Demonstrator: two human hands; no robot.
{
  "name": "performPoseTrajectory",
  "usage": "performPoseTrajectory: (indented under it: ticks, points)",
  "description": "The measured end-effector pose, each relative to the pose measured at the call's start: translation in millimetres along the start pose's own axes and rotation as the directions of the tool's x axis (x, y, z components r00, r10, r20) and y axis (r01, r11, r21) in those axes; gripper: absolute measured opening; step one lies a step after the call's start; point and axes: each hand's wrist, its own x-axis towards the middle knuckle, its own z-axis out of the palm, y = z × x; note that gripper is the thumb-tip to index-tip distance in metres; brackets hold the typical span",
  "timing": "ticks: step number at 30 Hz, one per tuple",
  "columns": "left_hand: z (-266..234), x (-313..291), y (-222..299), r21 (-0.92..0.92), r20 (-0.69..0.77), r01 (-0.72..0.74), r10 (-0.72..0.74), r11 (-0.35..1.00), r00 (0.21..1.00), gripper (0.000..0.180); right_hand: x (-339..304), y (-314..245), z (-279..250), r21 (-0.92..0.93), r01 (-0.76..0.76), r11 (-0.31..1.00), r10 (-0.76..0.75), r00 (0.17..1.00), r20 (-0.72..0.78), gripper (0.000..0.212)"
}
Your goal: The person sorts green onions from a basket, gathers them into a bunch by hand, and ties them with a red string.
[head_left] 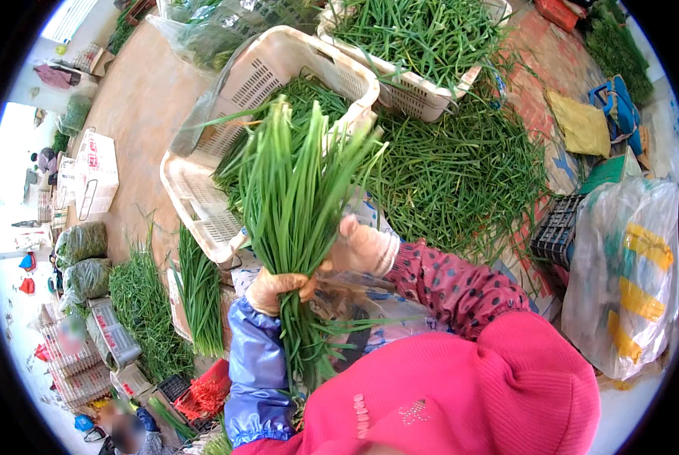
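Note:
A thick bunch of long green garlic chives [290, 197] stands upright in front of me, pale stem ends at the top and leaf tips trailing below. My left hand [275, 292], in a tan glove with a shiny blue sleeve above it, is wrapped around its lower part. Close against the right side of the bunch is my right hand [366, 246], also gloved, with a spotted dark red sleeve; its fingers are partly hidden and blurred. Behind the bunch, a cream plastic crate [195, 189] lined with clear film holds more loose chives.
A second crate [423, 98] heaped with chives stands beyond. Loose chives [461, 174] cover the floor at right. Laid bundles [199, 296] rest left of my arm. A white box [97, 174] stands far left; a plastic bag with yellow stripes [620, 280] is at right.

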Motion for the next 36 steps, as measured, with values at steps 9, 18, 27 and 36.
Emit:
performPoseTrajectory:
  ticks: [9,18,27,36]
  points:
    - [-1,-46,-32,0.036,-0.098,0.283,-0.278,0.958,0.955,0.053,-25,-34,-46,-0.045,0.408,0.912,-0.372,0.776,-0.509,0.058]
    - [4,-87,-57,-0.140,-0.126,0.421,-0.437,0.896,0.890,0.035,-50,-92,-91,-0.046,0.323,0.945,-0.195,0.449,-0.872,0.016]
    - [-7,-98,-47,-0.135,-0.036,0.491,-0.499,0.861,0.866,0.037,-22,-180,3,-0.784,-0.562,0.261,-0.596,0.545,-0.590,0.023]
    - [22,-52,-47,0.871,-0.194,0.279,-0.239,0.405,0.952,0.053,55,-23,130,-0.916,0.139,-0.376,0.765,0.605,-0.222,0.088]
